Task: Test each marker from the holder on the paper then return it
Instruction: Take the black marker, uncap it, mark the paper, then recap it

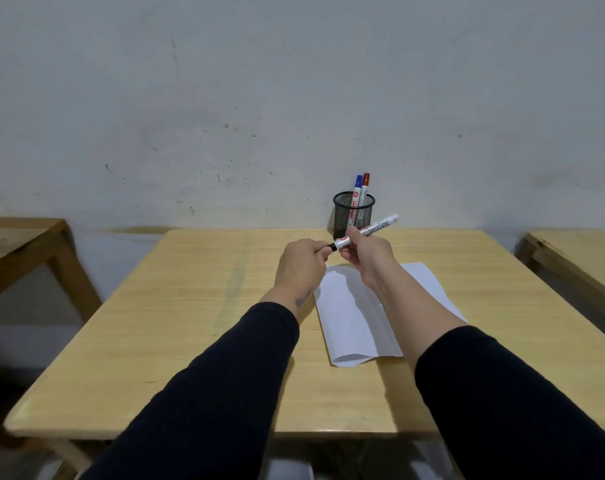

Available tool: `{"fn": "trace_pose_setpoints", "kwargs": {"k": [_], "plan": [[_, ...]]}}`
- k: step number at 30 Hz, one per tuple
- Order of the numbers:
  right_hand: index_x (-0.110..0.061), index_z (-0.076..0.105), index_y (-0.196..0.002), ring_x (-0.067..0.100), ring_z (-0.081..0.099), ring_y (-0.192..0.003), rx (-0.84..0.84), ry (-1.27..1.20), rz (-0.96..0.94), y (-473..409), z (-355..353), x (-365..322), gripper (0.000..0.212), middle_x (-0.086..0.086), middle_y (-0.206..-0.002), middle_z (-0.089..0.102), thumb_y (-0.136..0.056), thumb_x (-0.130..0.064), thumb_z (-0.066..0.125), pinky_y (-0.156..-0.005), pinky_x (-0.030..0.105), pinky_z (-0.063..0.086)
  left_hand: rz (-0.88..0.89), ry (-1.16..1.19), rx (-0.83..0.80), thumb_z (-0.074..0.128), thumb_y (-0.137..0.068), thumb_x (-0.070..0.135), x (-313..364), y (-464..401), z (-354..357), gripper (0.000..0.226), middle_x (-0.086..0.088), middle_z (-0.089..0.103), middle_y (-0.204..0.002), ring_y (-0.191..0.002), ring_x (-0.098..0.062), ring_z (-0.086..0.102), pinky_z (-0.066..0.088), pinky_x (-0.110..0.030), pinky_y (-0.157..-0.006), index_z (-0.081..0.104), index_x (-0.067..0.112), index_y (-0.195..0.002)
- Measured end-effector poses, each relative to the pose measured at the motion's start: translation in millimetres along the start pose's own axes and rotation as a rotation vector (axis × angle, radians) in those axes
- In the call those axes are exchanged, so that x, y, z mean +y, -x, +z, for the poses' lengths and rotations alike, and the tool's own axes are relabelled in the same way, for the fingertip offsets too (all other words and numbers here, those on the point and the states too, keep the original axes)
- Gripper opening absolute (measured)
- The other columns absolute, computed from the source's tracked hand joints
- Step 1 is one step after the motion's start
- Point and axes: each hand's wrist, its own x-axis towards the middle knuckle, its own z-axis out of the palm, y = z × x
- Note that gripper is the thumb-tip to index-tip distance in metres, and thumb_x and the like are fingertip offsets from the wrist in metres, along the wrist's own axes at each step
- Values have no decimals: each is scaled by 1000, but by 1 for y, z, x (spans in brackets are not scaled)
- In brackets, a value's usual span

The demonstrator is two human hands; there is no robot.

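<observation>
Both hands were raised above the desk (pixel 176 306), meeting over its far half. The right hand (pixel 366 258) was closed around the barrel of a white marker (pixel 373 230), which lay tilted, its butt end pointing up and right, just in front of the holder (pixel 346 216). The left hand (pixel 302 263) was pinched on the marker's black end (pixel 332 247). Whether that end was a cap seated, loosened or already off could not be made out; the left fingers covered most of it. Printing on the barrel was partly readable, the rest hidden by the right thumb.

The holder, a black mesh cup, stood at the desk's far edge against the wall (pixel 224 98). Its lower front was covered by the marker and the right hand. Two markers stood in it: one with a blue cap (pixel 358 180), one with a red cap (pixel 366 179), side by side and leaning slightly right. Their lower barrels showed only dimly through the mesh.

The paper (pixel 349 317) lay flat on the desk beneath the hands, largely crossed by the right forearm; its near edge appeared slightly curled. No marks could be seen on the exposed part. Both forearms wore dark sleeves (pixel 224 393), cut off by the lower frame. Parts of two more tables, one at the left (pixel 24 244) and one at the right (pixel 578 258), were cut off by the side edges.
</observation>
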Motion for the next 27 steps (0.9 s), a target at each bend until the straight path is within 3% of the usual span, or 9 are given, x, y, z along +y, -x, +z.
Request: {"fn": "trace_pose_setpoints", "kwargs": {"k": [7, 10, 13, 17, 20, 24, 27], "plan": [[-7, 62, -76, 14, 52, -57, -61, 23, -47, -24, 7, 0, 25, 6, -74, 64, -95, -22, 55, -67, 23, 51, -231, 239, -113, 53, -94, 14, -4, -29, -1, 22, 5, 60, -67, -61, -10, 50, 46, -28, -72, 74, 6, -98], [-10, 61, -78, 13, 52, -56, -36, 9, -58, -32, 5, 1, 23, 7, -78, 65, -96, -24, 54, -60, 20, 48, -335, 344, -175, 49, -97, 13, -11, -34, -3, 24, 1, 59, -66, -57, -11, 48, 46, -24, -63, 72, 7, -88], [-12, 61, -79, 13, 53, -58, -17, -44, -80, -41, -5, -8, 22, 8, -80, 66, -95, -25, 55, -60, 20, 48, -353, 287, -183, 51, -96, 12, -27, -30, -8, 22, 1, 60, -73, -59, -7, 51, 43, -12, -53, 71, 3, -97], [-12, 61, -82, 14, 53, -60, -127, -58, -94, -39, -7, -10, 21, 7, -77, 62, -94, -30, 57, -56, 21, 46, -236, 34, -149, 63, -88, 17, -47, -29, -4, 15, 1, 68, -97, -93, -16, 62, 46, -23, -80, 72, 17, -100], [-15, 61, -82, 10, 49, -57, -116, -58, -57, -32, 2, -1, 24, 1, -72, 58, -91, -37, 60, -51, 21, 40, -175, -179, -137, 58, -91, 26, -51, -27, 1, 22, 1, 66, -114, -108, -19, 58, 45, -37, -96, 68, 23, -111], [-9, 61, -80, 9, 48, -45, -77, -25, -68, -27, 6, 16, 28, 1, -64, 57, -89, -36, 63, -47, 26, 44, -92, -350, -185, 42, -93, 54, -58, -15, -1, 59, 0, 46, -145, -136, -20, 37, 25, -46, -112, 39, 22, -142], [-5, 62, -83, 11, 51, -46, -114, -98, -91, -21, 11, 24, 20, 5, -61, 58, -88, -25, 67, -41, 21, 43, -90, -500, -313, 35, -84, 72, -69, -5, -7, 90, 0, 18, -161, -149, -16, 10, 2, -49, -120, 12, 18, -152]]}}
